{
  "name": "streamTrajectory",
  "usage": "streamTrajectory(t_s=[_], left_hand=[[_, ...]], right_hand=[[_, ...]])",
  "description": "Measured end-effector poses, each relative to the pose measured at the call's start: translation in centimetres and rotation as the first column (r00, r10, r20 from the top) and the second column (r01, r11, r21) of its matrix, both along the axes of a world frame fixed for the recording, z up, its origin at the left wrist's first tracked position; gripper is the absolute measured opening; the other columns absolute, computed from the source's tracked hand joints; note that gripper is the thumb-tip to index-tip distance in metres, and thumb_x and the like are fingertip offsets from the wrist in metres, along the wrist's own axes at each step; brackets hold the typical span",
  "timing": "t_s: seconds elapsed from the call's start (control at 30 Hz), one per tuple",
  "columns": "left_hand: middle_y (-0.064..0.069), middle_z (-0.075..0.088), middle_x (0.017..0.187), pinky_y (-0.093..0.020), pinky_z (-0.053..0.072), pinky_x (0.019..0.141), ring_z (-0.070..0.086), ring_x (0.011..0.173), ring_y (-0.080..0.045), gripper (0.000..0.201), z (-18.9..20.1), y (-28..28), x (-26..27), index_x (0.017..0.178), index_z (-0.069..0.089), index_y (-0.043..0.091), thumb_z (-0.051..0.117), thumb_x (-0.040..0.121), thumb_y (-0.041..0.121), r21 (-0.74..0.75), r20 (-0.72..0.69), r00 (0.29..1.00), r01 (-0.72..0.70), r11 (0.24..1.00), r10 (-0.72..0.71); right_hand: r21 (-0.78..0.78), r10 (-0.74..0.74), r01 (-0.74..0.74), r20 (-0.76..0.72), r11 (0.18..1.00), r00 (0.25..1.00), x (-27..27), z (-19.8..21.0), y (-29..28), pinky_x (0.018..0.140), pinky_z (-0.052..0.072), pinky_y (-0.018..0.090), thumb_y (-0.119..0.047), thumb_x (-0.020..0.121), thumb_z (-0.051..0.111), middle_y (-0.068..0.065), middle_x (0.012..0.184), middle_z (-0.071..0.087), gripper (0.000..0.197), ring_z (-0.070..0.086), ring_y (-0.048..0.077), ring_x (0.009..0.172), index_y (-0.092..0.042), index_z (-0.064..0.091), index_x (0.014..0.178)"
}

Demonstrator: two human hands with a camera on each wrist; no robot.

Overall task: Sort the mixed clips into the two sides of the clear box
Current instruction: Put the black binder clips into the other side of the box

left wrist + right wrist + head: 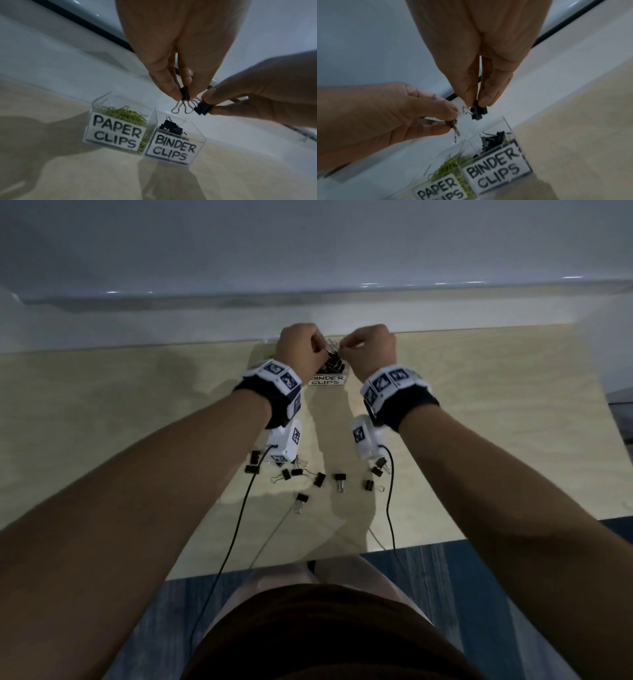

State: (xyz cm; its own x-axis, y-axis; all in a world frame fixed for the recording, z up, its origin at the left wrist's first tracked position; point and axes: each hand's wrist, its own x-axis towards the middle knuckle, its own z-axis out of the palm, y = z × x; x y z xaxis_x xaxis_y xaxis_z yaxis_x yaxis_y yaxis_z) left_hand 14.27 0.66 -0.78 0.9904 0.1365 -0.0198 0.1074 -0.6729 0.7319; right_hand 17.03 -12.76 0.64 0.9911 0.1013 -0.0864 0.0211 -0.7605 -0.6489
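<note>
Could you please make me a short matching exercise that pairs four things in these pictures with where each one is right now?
Things:
1. green paper clips
2. loose binder clips
3. left hand
4. right hand

Places or states:
A. scattered on the table, on the near side of the wrists
B. pinching a black binder clip, with its wire handles pointing down
C. in the box side labelled PAPER CLIPS
D. pinching a black binder clip above the side labelled BINDER CLIPS

Pairs: 1-C, 2-A, 3-B, 4-D
</note>
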Motion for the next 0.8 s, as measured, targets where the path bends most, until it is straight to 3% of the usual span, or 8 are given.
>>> streamTrajectory(t_s=[0.13, 0.23, 0.3, 0.4, 0.53, 0.63, 0.73, 0.8], left_hand=[[-0.006, 0.064, 0.104, -0.029, 0.049, 0.083, 0.06, 0.094, -0.019, 0.02, -0.2, 0.4, -0.1, 0.101, 0.066, 0.01, 0.068, 0.082, 0.016, 0.143, -0.044, 0.997, 0.076, 0.987, -0.07], [-0.006, 0.064, 0.108, -0.027, 0.046, 0.085, 0.06, 0.097, -0.019, 0.022, -1.2, 1.1, -4.0, 0.105, 0.064, 0.01, 0.066, 0.084, 0.014, 0.153, -0.101, 0.973, 0.222, 0.963, -0.208], [-0.003, 0.063, 0.109, -0.027, 0.046, 0.089, 0.059, 0.097, -0.017, 0.022, -2.6, 2.0, -7.6, 0.107, 0.063, 0.013, 0.064, 0.085, 0.013, 0.153, -0.239, 0.909, 0.382, 0.911, -0.341], [0.002, 0.058, 0.11, -0.023, 0.041, 0.085, 0.056, 0.1, -0.015, 0.024, -5.0, 3.6, -11.7, 0.11, 0.063, 0.018, 0.062, 0.086, 0.015, 0.168, -0.417, 0.793, 0.548, 0.82, -0.444], [-0.002, 0.055, 0.116, -0.027, 0.039, 0.091, 0.052, 0.106, -0.019, 0.03, -6.4, 3.3, -13.4, 0.118, 0.061, 0.013, 0.06, 0.088, 0.016, 0.206, -0.407, 0.787, 0.574, 0.792, -0.464], [-0.005, 0.056, 0.116, -0.033, 0.04, 0.093, 0.05, 0.109, -0.023, 0.03, -6.6, 2.6, -13.3, 0.12, 0.059, 0.012, 0.056, 0.09, 0.014, 0.248, -0.4, 0.779, 0.6, 0.761, -0.484], [-0.006, 0.059, 0.112, -0.031, 0.038, 0.089, 0.051, 0.105, -0.024, 0.026, -6.6, 2.7, -12.9, 0.115, 0.06, 0.012, 0.054, 0.09, 0.015, 0.272, -0.385, 0.77, 0.621, 0.735, -0.508], [-0.005, 0.059, 0.107, -0.03, 0.038, 0.085, 0.051, 0.101, -0.023, 0.02, -6.4, 2.9, -12.7, 0.106, 0.06, 0.012, 0.057, 0.087, 0.017, 0.265, -0.352, 0.8, 0.583, 0.768, -0.486]], right_hand=[[-0.078, 0.092, -0.096, -0.047, 0.992, 0.995, 0.7, 0.4, -1.2, 0.076, 0.043, 0.012, -0.009, 0.078, 0.069, 0.002, 0.098, 0.07, 0.02, 0.059, 0.007, 0.08, -0.012, 0.071, 0.098], [-0.161, 0.173, -0.192, -0.125, 0.968, 0.977, -1.4, -0.6, -4.7, 0.088, 0.048, 0.021, 0.001, 0.081, 0.06, 0.003, 0.104, 0.069, 0.026, 0.063, 0.012, 0.09, -0.015, 0.071, 0.097], [-0.197, 0.257, -0.311, -0.259, 0.93, 0.931, -4.1, -2.1, -7.3, 0.089, 0.052, 0.03, 0.001, 0.081, 0.06, 0.001, 0.106, 0.067, 0.027, 0.063, 0.014, 0.092, -0.018, 0.069, 0.098], [-0.221, 0.347, -0.447, -0.376, 0.867, 0.859, -7.8, -4.5, -9.4, 0.084, 0.05, 0.027, -0.01, 0.08, 0.066, -0.003, 0.104, 0.063, 0.018, 0.058, 0.014, 0.092, -0.024, 0.065, 0.092], [-0.249, 0.504, -0.578, -0.304, 0.777, 0.808, -9.9, -6.9, -9.4, 0.074, 0.046, 0.033, -0.006, 0.076, 0.064, 0.01, 0.1, 0.059, 0.012, 0.057, 0.03, 0.089, -0.009, 0.071, 0.085], [-0.259, 0.513, -0.557, -0.221, 0.789, 0.829, -10.3, -8.1, -9.0, 0.068, 0.044, 0.036, 0.002, 0.076, 0.058, 0.018, 0.093, 0.06, 0.01, 0.058, 0.035, 0.083, 0.002, 0.068, 0.08], [-0.25, 0.482, -0.516, -0.187, 0.819, 0.856, -9.6, -8.0, -9.0, 0.066, 0.048, 0.035, -0.001, 0.077, 0.057, 0.015, 0.089, 0.061, 0.011, 0.059, 0.034, 0.077, -0.001, 0.068, 0.08], [-0.203, 0.455, -0.475, -0.139, 0.856, 0.879, -8.9, -7.7, -9.8, 0.067, 0.051, 0.038, -0.003, 0.074, 0.061, 0.01, 0.087, 0.061, 0.012, 0.059, 0.029, 0.074, -0.008, 0.068, 0.081]])
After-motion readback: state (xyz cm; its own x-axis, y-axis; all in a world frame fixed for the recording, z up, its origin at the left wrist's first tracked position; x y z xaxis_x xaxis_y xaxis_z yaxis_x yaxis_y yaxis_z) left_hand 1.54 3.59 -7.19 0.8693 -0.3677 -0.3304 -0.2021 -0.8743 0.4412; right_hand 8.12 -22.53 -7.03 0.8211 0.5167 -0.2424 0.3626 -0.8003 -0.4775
